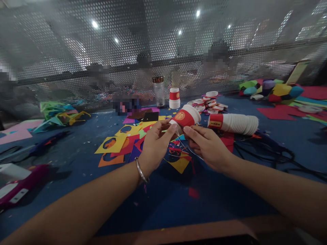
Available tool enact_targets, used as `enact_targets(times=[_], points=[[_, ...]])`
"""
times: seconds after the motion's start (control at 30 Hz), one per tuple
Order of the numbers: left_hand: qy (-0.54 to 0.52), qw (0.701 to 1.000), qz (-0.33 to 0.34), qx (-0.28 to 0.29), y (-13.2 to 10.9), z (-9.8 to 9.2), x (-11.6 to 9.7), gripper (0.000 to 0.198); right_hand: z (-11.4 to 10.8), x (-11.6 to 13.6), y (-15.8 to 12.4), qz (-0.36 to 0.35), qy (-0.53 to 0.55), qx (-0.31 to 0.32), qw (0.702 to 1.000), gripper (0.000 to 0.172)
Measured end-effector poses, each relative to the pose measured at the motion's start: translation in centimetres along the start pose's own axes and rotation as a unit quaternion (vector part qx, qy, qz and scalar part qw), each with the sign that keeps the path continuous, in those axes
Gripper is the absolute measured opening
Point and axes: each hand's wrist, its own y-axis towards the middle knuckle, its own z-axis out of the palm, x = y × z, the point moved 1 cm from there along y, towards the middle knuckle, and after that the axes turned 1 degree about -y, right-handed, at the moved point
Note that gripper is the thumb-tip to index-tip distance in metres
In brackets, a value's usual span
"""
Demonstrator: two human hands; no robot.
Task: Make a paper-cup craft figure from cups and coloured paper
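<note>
My left hand (155, 144), with a metal bangle on the wrist, is closed around the base of a red and white paper cup (185, 117) that lies tilted with its mouth pointing away. My right hand (206, 146) pinches at the cup's base from the right, and thin wires or threads trail down beneath its fingers. Both hands meet above a pile of coloured paper squares (120, 144) with round holes cut out of them.
A sleeve of stacked white cups (235, 123) lies on its side to the right. An upright cup (174, 98), a clear jar (158, 91) and cut cup rims (208, 102) stand behind. Black cables (276, 153) run right. A perforated metal screen (163, 51) closes the back.
</note>
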Motion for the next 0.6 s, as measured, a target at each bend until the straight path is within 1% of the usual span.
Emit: enact_targets(times=[0.13, 0.3, 0.47, 0.6], points=[[-0.002, 1.0, 0.029, -0.005, -0.29, -0.03, -0.09, 0.038, 0.02, -0.08, -0.11, -0.011, -0.003, 0.001, 1.0, 0.058], [-0.019, 0.999, 0.033, -0.002, -0.6, 0.18, -0.2, 0.036, -0.01, 0.04, -0.17, -0.022, -0.027, -0.002, 0.999, 0.051], [-0.043, 0.998, 0.038, -0.013, -0.67, 0.36, -0.19, 0.036, -0.09, 0.14, -0.14, -0.031, -0.047, -0.002, 0.998, 0.05], [-0.02, 0.998, 0.059, -0.018, -0.59, 0.22, -0.07, 0.037, -0.13, 0.05, -0.18, -0.041, -0.059, 0.0, 0.997, 0.051]])
